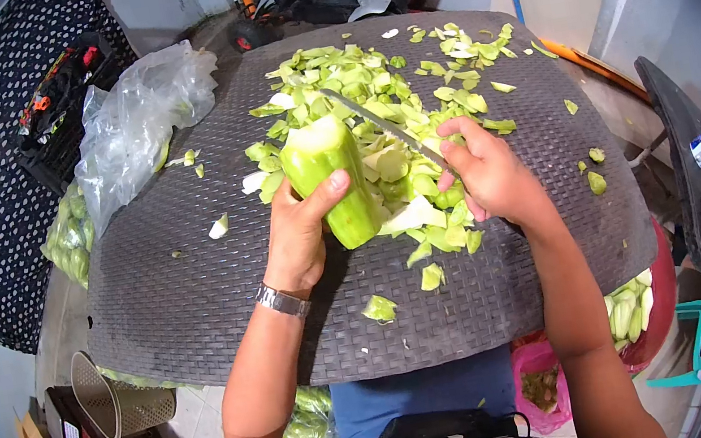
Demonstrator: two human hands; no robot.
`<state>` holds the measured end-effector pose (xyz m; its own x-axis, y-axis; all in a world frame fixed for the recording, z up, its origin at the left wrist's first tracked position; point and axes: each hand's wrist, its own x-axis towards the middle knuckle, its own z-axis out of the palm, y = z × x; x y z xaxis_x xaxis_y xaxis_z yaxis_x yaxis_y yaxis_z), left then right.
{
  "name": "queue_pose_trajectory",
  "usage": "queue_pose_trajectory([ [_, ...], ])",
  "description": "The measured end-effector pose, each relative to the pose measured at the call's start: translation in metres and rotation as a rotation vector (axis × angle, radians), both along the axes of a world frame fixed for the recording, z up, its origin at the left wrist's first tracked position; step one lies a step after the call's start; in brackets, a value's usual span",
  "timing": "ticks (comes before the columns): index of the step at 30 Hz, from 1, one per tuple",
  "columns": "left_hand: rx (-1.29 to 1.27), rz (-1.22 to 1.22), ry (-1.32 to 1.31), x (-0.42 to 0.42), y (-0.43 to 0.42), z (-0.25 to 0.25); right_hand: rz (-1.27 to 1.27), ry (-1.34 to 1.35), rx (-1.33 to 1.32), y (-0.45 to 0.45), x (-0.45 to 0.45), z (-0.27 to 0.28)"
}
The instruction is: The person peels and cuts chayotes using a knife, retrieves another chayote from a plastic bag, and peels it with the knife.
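Holds a long green vegetable (318, 156) over the middle of a dark woven table (202, 314), with the white cut end tipped toward 11 o'clock. Clamps the fingers of the left hand (302, 226) around the vegetable from its 7 o'clock side, thumb laid across the front. Wears a watch (283, 300) on the left wrist. At the vegetable's 3 o'clock, grips a knife (385, 126) in the right hand (492, 166), fingers closed on the near end, blade slanting toward 10 o'clock. Cannot tell about contact between blade and vegetable. Faces a heap of green peelings (360, 72) spread from 12 round to 4 o'clock. Has a clear plastic bag (139, 110) at 10 o'clock and, below table level, a beige basket (139, 409) at 8, a pink bag (524, 362) at 5 and a red tub (663, 295) at 4.
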<state>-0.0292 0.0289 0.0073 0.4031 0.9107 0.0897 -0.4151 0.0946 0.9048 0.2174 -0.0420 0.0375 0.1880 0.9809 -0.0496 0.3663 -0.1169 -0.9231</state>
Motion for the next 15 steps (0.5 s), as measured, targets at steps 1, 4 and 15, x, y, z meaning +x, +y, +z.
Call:
queue_pose_trajectory([
  [1, 0.001, -0.001, -0.032, 0.000, 0.000, -0.003, -0.009, -0.033, 0.008, -0.001, -0.003, 0.003],
  [4, -0.168, -0.137, -0.128, -0.013, 0.007, -0.012, -0.081, -0.015, -0.016, 0.000, -0.008, 0.010],
  [15, -0.456, -0.171, -0.268, 0.007, -0.005, 0.001, -0.014, 0.243, -0.003, 0.006, 0.006, -0.007],
])
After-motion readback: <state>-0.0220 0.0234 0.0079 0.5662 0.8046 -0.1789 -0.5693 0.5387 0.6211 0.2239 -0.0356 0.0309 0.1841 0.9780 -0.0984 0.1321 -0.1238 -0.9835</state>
